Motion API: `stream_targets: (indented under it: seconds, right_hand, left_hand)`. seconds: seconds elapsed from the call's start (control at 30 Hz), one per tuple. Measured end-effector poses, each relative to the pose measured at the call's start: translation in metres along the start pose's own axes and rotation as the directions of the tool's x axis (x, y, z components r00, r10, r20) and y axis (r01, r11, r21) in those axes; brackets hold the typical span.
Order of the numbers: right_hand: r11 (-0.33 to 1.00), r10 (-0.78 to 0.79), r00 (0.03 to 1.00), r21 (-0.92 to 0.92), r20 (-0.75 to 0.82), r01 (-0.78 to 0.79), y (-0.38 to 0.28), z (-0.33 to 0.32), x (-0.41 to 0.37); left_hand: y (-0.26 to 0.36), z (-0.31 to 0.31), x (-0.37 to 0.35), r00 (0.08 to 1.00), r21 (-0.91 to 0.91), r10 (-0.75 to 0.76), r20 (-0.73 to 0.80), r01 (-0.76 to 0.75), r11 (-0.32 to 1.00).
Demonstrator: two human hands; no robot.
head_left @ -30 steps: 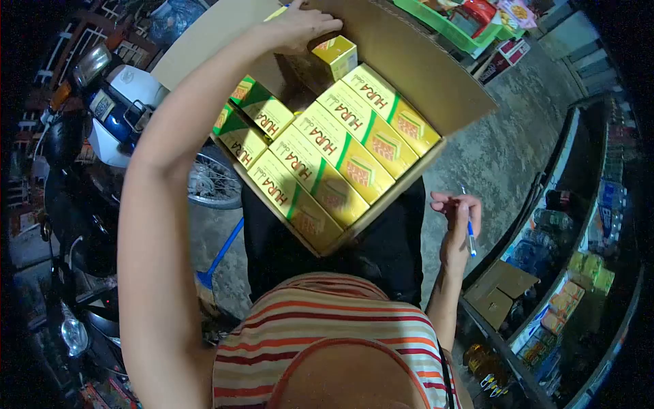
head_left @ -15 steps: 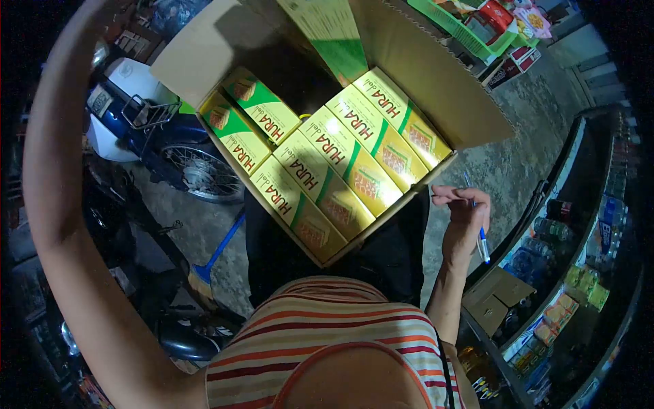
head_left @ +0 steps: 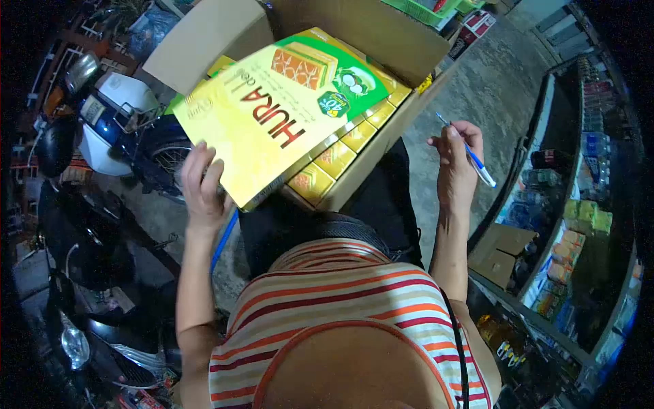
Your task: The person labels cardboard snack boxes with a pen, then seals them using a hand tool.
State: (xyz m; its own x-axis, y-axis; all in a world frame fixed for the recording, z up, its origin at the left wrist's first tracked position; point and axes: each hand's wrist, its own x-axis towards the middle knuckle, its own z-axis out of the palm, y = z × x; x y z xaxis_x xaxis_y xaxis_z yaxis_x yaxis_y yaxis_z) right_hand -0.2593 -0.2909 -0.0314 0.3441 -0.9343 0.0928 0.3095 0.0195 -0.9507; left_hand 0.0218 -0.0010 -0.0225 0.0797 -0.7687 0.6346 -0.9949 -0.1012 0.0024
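Note:
My left hand (head_left: 203,180) is at the near left edge of a large yellow and green Hura Deli cake box (head_left: 262,102), its fingers curled round that edge. The box lies tilted across the top of an open cardboard carton (head_left: 381,146), covering much of what is inside. Below it, gold ends of smaller-looking packed cake boxes (head_left: 334,160) show in a row along the carton's near side. My right hand (head_left: 458,160), to the right of the carton, is closed on a blue and white pen (head_left: 480,168) with its tip pointing up and away.
Parked motorbikes (head_left: 102,157) stand on the left. A shelf rack (head_left: 545,273) with bottles and small packs curves along the right. A green basket (head_left: 426,10) and a red carton (head_left: 470,34) sit at the far right. A blue broom handle (head_left: 223,242) leans near my left leg.
My left arm has come down from the upper left, and the large cake box now lies over the carton. The packed boxes are mostly covered. My right hand, still with the pen, has shifted slightly upward.

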Motion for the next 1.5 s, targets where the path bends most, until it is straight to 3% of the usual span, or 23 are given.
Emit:
stream_targets:
  seconds: [0.03,0.1,0.23,0.3,0.5,0.57,0.7,0.77,0.8,0.97,1.07,1.2,1.27,1.3,1.37,1.43,1.47,1.5]
  right_hand:
    - [0.999,0.017,1.0,0.033,0.001,-0.017,0.0,-0.002,0.0]
    - [1.0,0.021,1.0,0.002,0.0,-0.021,-0.005,0.0,-0.002]
    - [1.0,0.012,0.999,-0.022,0.042,-0.011,-0.009,0.016,0.0]
    - [0.98,-0.022,0.993,-0.196,0.113,0.044,-0.009,0.025,0.005]
    - [0.989,-0.105,0.977,-0.081,0.185,0.121,-0.012,0.056,0.013]
    - [0.973,-0.072,0.982,-0.207,0.172,0.108,-0.009,0.056,0.015]
    - [0.952,-0.07,0.978,-0.279,0.198,0.125,0.008,0.057,0.039]
    - [0.945,-0.129,0.971,-0.272,0.201,0.181,0.017,0.059,0.053]
    - [0.973,-0.104,0.974,-0.184,0.201,0.142,0.019,0.063,0.055]
    - [0.978,-0.03,0.972,-0.192,0.235,0.077,0.02,0.065,0.068]
    - [0.997,-0.048,0.967,-0.051,0.251,0.062,0.026,0.057,0.072]
    - [0.998,-0.06,0.993,-0.019,0.099,0.062,0.01,0.046,0.063]
    - [0.992,-0.123,0.986,0.032,0.112,0.12,0.004,0.035,0.067]
    - [0.989,-0.14,0.986,0.068,0.086,0.135,-0.005,0.036,0.064]
    - [0.991,-0.12,0.992,0.07,0.05,0.116,-0.013,0.036,0.06]
    - [0.985,-0.144,0.985,0.109,0.092,0.134,-0.009,0.027,0.062]
    - [0.983,-0.151,0.985,0.122,0.088,0.14,-0.007,0.025,0.06]
    - [0.986,-0.142,0.986,0.102,0.086,0.133,-0.006,0.022,0.057]
  left_hand:
    - [0.012,0.016,-0.021,0.993,-0.029,-0.082,-0.085,0.08,0.996]
    - [0.032,0.033,-0.047,0.977,-0.048,-0.193,-0.09,0.189,0.981]
    - [0.038,0.051,-0.066,0.976,-0.035,-0.194,-0.099,0.191,0.981]
    - [0.04,0.051,-0.066,0.972,-0.051,-0.217,-0.095,0.213,0.976]
    - [0.043,0.05,-0.063,0.966,-0.069,-0.21,-0.15,0.202,0.977]
    - [0.044,0.05,-0.063,0.963,-0.065,-0.221,-0.156,0.214,0.975]
    - [0.047,0.051,-0.06,0.96,-0.06,-0.219,-0.174,0.212,0.975]
    - [0.048,0.05,-0.058,0.959,-0.076,-0.219,-0.182,0.208,0.975]
    - [0.047,0.05,-0.059,0.958,-0.07,-0.223,-0.178,0.214,0.974]
    - [0.049,0.054,-0.063,0.957,-0.088,-0.254,-0.142,0.243,0.966]
    - [0.046,0.053,-0.063,0.96,-0.072,-0.233,-0.157,0.225,0.972]
    - [0.011,0.028,-0.034,0.951,-0.167,-0.221,-0.218,0.186,0.968]
    - [-0.005,-0.004,0.008,0.865,-0.258,-0.485,-0.129,0.443,0.859]
    - [-0.018,-0.014,0.023,0.81,-0.182,-0.58,-0.088,0.559,0.809]
    - [-0.061,-0.017,0.039,0.757,-0.291,-0.652,-0.052,0.613,0.735]
    - [-0.085,-0.028,0.058,0.627,-0.496,-0.749,0.215,0.731,0.469]
    - [-0.09,-0.031,0.062,0.636,-0.493,-0.744,0.206,0.724,0.482]
    - [-0.094,-0.031,0.065,0.568,-0.552,-0.781,0.259,0.751,0.363]
